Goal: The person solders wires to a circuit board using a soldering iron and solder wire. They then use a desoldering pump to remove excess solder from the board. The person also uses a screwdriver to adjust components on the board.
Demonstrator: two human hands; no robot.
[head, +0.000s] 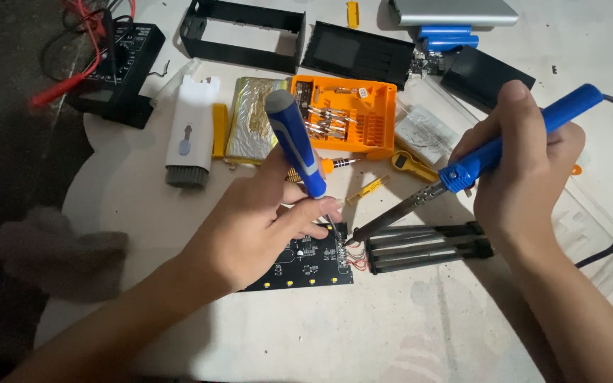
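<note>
My left hand [257,223] grips a blue and grey screwdriver [296,145], its tip pressed down on the corner of a black circuit board [310,264] lying on the white table. My right hand [523,174] holds a blue-handled soldering iron [491,152]; its metal tip meets the board's right edge, where thin red wires [357,261] run to a black battery holder [427,247]. The left hand also rests on the board and covers its left part.
An orange bit case [345,117] lies open behind the hands, with a white cleaning brush [189,135], a gold foil pack [253,120], yellow pry tools, black housing parts [243,35], blue cells [445,39] and a multimeter [118,71] with red leads. The iron's cord trails right.
</note>
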